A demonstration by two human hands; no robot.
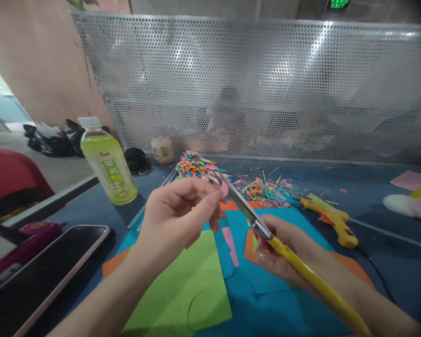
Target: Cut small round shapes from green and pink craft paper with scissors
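Observation:
My left hand (180, 215) pinches a small pink piece of paper (225, 188) between thumb and fingertips. In my right hand (284, 248) is a pair of scissors (243, 203) with metal blades and a yellow handle, gripped near the pivot. The blades point up and left, with the pink piece right beside them. Below the hands, a notched pink paper strip (231, 247) lies on blue paper (266, 299). A green sheet (182, 290) lies under my left forearm. Behind my fingers stands a layered cone of many coloured paper bits (196, 164), partly hidden.
Paper scraps (263, 189) are heaped beyond the hands. A yellow glue gun (331, 220) with a black cord lies at right. On the left are a drink bottle (108, 161) and a phone (56, 281). A perforated metal screen (231, 70) borders the table's far side.

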